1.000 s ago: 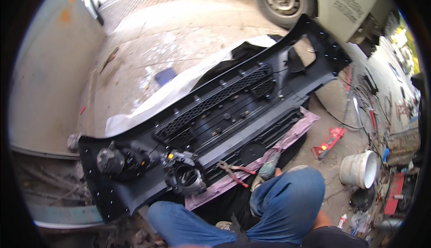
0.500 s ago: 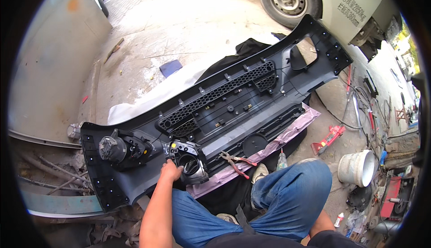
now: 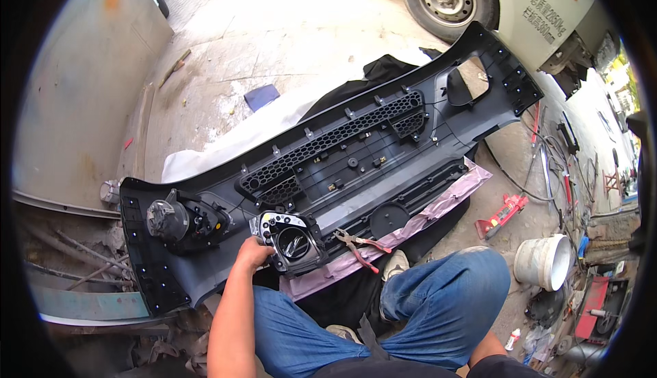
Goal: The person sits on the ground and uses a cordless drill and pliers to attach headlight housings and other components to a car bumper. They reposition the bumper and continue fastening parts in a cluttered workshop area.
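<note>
My left hand (image 3: 254, 252) is closed on the left edge of a fog light frame (image 3: 300, 246), a black plastic piece with a round opening and a shiny upper part. The frame is tilted above the near edge of a long black car bumper (image 3: 369, 187), whose ribbed inner side faces up. To the left, a round fog lamp (image 3: 168, 220) sits in the bumper's end. Red-handled pliers (image 3: 359, 246) lie just right of the frame, across the bumper's lower grille. Of my right arm only a bit of forearm (image 3: 487, 349) shows behind my knee; the hand is hidden.
Pink sheeting (image 3: 328, 275) lies under the bumper's near edge. At right are a red jack-like tool (image 3: 501, 216), a white bucket (image 3: 543, 262), hoses and clutter. A vehicle wheel (image 3: 448, 0) stands beyond the far end, a metal panel (image 3: 89, 90) on the left.
My left hand has tilted the fog light frame, so its round opening faces me more. The clear-handled screwdriver beside my right knee no longer shows.
</note>
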Demonstrator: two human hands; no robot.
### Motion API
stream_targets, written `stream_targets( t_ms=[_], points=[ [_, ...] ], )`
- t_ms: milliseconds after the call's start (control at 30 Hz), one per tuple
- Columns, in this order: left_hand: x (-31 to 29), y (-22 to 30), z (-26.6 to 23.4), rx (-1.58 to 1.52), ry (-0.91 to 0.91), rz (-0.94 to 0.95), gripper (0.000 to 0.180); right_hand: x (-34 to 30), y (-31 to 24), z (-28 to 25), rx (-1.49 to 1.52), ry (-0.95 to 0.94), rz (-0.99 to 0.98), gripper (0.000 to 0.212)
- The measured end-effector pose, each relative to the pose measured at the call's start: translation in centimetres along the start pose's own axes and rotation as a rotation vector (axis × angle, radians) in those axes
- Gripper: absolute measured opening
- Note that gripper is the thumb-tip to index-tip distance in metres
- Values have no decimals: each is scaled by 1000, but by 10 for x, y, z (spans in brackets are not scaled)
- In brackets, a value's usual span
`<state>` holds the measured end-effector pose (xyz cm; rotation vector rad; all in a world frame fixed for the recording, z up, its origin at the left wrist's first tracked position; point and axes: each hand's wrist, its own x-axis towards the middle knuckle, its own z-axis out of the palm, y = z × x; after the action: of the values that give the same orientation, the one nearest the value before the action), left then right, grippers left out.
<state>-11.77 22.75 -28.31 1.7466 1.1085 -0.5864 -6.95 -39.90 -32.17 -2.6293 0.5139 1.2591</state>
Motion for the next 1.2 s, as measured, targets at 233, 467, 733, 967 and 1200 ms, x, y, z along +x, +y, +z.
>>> stream_targets(
  t_ms=[233,467,733,967,1200],
  points=[
    [-36,15,-11,-102,113,-1,25,34,-15,2,-108,-84,-53,51],
    [-129,66,-48,-647,95,-191,20,51,-41,-19,-259,-251,-131,51],
    [-197,179,-91,-849,80,-361,20,-25,-138,-181,-78,-418,-56,56],
    [-316,265,-102,-1069,89,-491,30,-186,-103,-304,184,-219,-81,70],
    [-360,330,-67,-1228,80,-555,29,-291,7,-336,212,-292,149,66]
  ],
)
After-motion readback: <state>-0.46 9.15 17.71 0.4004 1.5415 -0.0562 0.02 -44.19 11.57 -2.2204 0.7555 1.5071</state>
